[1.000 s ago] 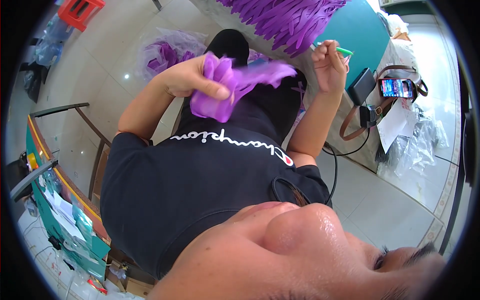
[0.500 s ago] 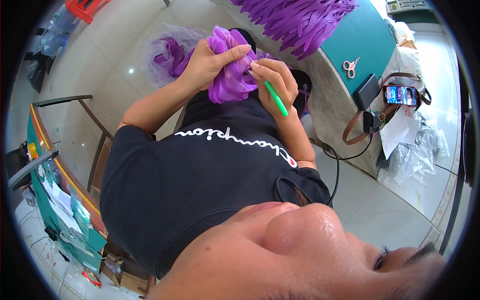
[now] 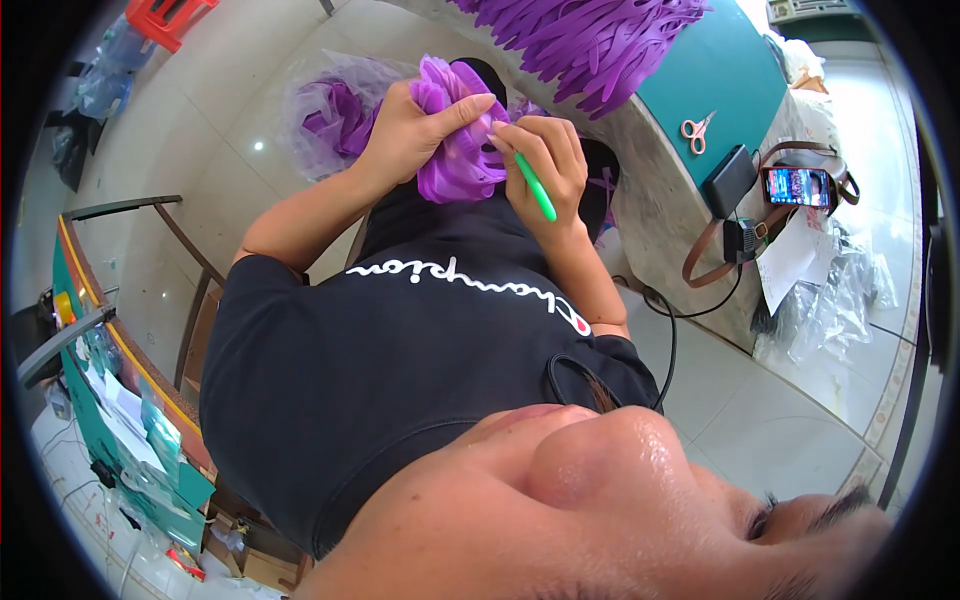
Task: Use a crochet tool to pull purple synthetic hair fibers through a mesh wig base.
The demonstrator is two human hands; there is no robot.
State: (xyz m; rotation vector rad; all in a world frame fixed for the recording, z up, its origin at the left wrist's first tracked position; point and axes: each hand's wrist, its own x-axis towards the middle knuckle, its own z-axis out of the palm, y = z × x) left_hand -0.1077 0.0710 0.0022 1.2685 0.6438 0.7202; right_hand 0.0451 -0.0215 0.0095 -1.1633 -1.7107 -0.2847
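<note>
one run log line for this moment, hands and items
left hand: grips bunched purple fabric piece | right hand: holds green pen, tip at fabric | pink-handled scissors: on teal table

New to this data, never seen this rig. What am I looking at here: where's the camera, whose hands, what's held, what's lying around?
There is no machine: a person works with two bare hands. The single view comes from a wide fisheye camera worn on the person's head and looking down, so edges bend and part of the wearer's own face and black T-shirt fill the lower picture.

The left hand grips a bunched piece of thin purple fabric. The right hand holds a slim green pen-like tool against that fabric.

On the teal-topped table lie a heap of purple strips, small pink-handled scissors, a dark pouch and a phone with a lit screen. A clear bag of purple material sits on the floor.
</note>
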